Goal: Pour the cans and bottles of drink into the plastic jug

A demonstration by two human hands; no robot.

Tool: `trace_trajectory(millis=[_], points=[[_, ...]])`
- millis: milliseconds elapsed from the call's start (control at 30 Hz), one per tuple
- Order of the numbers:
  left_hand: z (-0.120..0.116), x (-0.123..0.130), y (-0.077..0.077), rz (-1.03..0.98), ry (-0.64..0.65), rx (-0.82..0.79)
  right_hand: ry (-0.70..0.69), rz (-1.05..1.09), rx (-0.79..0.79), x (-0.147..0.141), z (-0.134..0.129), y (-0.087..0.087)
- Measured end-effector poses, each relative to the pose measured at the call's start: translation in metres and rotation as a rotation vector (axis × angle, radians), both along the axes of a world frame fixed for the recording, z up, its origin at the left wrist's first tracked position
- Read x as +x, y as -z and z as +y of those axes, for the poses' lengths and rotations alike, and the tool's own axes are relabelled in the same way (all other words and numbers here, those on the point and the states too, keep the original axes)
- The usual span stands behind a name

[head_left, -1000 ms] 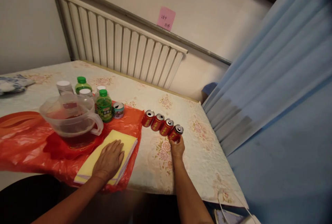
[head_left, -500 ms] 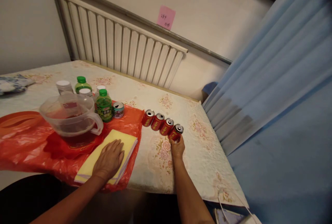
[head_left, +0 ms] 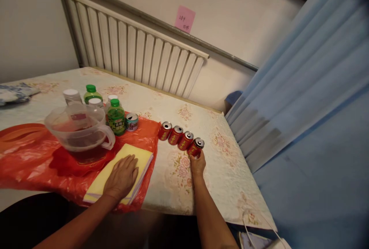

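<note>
My left hand (head_left: pixel 122 176) lies flat, fingers spread, on a folded yellow cloth (head_left: pixel 100 180) with a pale underside. The cloth rests on a red plastic sheet (head_left: pixel 29 168). My right hand (head_left: pixel 197 163) has its fingers around the lower part of a red can (head_left: pixel 195 147), which stands upright at the right end of a slanting row. Beside it in the row are more red cans, one next to the other: one (head_left: pixel 185 141), another (head_left: pixel 175 135) and the leftmost (head_left: pixel 165 131). Their tops face up, with openings visible.
Left of the cloth, a clear handled jug (head_left: pixel 77 133) of dark liquid stands on a red dish (head_left: pixel 59 164). Behind it are green-capped bottles (head_left: pixel 116 120), white-capped jars (head_left: pixel 72 97) and a small opened tin (head_left: pixel 132 122). A blue curtain (head_left: pixel 302 87) hangs right of the flowered tablecloth (head_left: pixel 230 180).
</note>
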State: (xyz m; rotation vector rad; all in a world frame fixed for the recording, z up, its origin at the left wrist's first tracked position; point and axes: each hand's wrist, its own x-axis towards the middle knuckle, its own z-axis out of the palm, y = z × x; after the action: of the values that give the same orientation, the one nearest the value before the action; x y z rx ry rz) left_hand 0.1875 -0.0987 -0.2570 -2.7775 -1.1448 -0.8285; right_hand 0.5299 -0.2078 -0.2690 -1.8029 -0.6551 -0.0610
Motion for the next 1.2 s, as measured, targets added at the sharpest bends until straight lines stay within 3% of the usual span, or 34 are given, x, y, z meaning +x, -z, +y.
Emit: trace_trajectory(millis=[600,1200], points=[[0.000,0.000,0.001,0.009,0.000,-0.020,-0.003,-0.021,-0.001,-0.002,-0.001,-0.003],[-0.004,-0.001,-0.004,0.023,-0.017,-0.031,0.015,0.029,0.037,-0.003,-0.008,0.012]])
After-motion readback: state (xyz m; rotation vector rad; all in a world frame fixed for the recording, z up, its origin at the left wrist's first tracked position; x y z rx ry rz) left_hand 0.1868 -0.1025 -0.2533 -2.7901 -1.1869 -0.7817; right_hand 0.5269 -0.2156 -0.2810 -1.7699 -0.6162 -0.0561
